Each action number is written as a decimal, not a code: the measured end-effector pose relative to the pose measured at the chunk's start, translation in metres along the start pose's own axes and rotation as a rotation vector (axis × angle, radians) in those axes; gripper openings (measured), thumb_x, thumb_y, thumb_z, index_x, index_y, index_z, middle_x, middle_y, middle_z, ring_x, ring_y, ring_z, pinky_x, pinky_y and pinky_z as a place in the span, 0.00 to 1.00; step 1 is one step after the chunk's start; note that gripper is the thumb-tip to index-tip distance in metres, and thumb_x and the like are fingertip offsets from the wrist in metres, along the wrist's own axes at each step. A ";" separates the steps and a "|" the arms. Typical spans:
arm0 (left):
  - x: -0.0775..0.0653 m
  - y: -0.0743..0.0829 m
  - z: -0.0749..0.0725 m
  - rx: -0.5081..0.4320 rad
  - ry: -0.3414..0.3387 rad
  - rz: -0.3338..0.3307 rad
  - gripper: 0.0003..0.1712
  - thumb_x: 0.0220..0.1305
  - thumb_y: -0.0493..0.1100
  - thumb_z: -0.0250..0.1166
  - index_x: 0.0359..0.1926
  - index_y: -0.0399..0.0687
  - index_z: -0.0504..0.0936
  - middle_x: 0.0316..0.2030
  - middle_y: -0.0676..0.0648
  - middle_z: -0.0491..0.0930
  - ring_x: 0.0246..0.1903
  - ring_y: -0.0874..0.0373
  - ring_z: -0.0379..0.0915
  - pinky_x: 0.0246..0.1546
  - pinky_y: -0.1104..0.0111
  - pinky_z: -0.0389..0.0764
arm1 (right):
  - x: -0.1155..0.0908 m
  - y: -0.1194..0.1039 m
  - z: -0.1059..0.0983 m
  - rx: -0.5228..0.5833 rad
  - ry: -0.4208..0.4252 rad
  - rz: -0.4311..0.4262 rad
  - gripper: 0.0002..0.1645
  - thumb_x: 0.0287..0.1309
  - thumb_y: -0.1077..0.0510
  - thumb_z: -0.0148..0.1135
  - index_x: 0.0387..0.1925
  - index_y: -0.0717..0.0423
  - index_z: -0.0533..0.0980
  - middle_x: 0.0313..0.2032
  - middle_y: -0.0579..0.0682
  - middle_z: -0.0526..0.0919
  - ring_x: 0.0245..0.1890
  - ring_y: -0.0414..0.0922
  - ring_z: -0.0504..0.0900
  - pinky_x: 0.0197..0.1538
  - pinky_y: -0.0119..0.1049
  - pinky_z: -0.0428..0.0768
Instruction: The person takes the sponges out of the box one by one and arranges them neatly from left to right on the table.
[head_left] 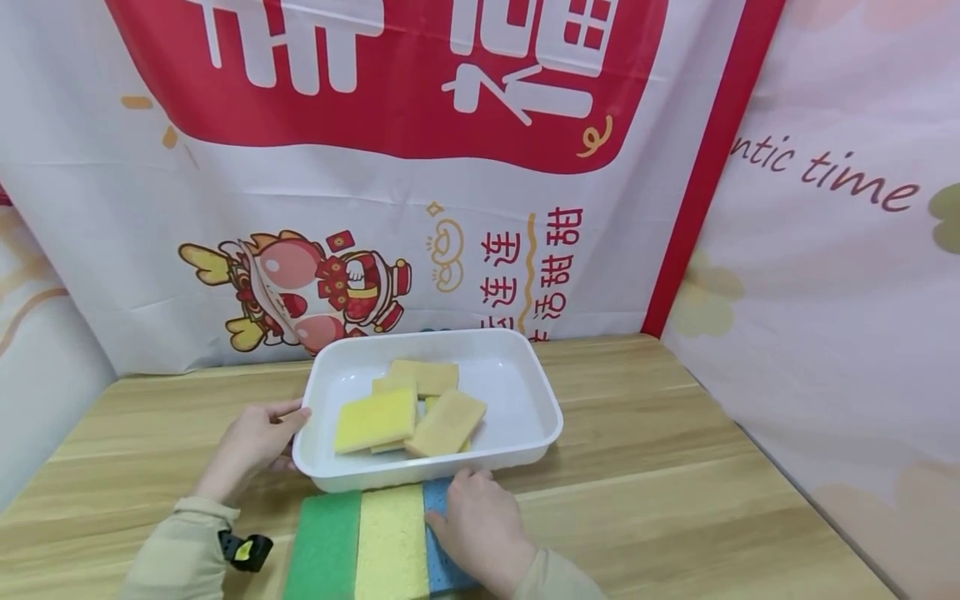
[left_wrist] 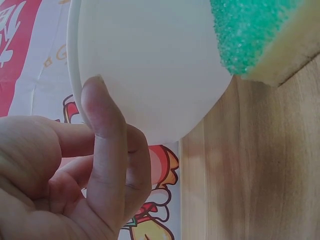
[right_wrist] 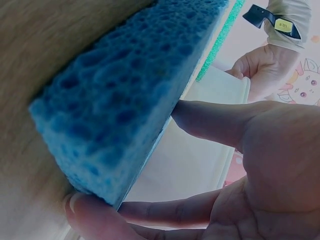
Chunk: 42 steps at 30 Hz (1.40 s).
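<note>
A white tray [head_left: 517,417] stands toward the back of the table. At its left end my left hand [head_left: 257,442] grips the rim; in the left wrist view the thumb [left_wrist: 103,110] lies against the wall and curled fingers sit close by. In front of the tray are a green sponge [head_left: 324,542], a yellow sponge [head_left: 393,537] and a blue sponge [head_left: 442,567], side by side. My right hand [head_left: 483,525] holds the blue one. The right wrist view shows its thumb [right_wrist: 210,119] at one edge of that sponge and fingertips at a corner.
Inside the tray lie a bright yellow sponge [head_left: 377,419], a tan sponge [head_left: 447,423] and other overlapping pieces. The wooden table [head_left: 660,467] meets a printed cloth [head_left: 420,183] right behind the tray. Another cloth [head_left: 847,317] hangs along the right edge. A black wristband [head_left: 247,551] is on the left sleeve.
</note>
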<state>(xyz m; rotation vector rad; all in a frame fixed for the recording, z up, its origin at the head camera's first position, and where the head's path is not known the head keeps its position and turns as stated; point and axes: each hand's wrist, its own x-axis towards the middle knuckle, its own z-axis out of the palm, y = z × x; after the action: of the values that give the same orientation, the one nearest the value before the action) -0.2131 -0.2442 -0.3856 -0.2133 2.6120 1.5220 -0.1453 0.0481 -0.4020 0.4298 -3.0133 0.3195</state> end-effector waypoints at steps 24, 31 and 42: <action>0.002 -0.002 -0.003 0.022 0.021 0.027 0.31 0.74 0.48 0.56 0.67 0.28 0.66 0.32 0.40 0.79 0.24 0.54 0.79 0.25 0.61 0.84 | 0.006 -0.003 0.000 -0.047 -0.028 0.007 0.38 0.54 0.36 0.69 0.38 0.71 0.77 0.26 0.59 0.75 0.21 0.48 0.79 0.18 0.39 0.77; 0.002 -0.001 -0.004 0.029 0.011 0.007 0.31 0.75 0.49 0.56 0.67 0.30 0.66 0.31 0.42 0.81 0.24 0.54 0.79 0.27 0.59 0.84 | 0.004 -0.003 -0.001 -0.021 -0.029 0.011 0.37 0.54 0.36 0.70 0.37 0.71 0.77 0.26 0.59 0.75 0.21 0.49 0.78 0.19 0.41 0.77; 0.002 -0.003 -0.002 0.014 0.013 -0.001 0.31 0.75 0.48 0.56 0.68 0.31 0.66 0.35 0.38 0.79 0.25 0.53 0.78 0.26 0.60 0.84 | -0.001 -0.004 -0.001 -0.038 -0.018 -0.001 0.38 0.54 0.36 0.69 0.38 0.72 0.76 0.27 0.60 0.76 0.21 0.50 0.79 0.19 0.41 0.78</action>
<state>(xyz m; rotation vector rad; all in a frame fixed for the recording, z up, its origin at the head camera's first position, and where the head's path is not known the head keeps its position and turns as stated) -0.2150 -0.2475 -0.3870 -0.2245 2.6316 1.5063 -0.1433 0.0450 -0.4003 0.4337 -3.0308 0.2586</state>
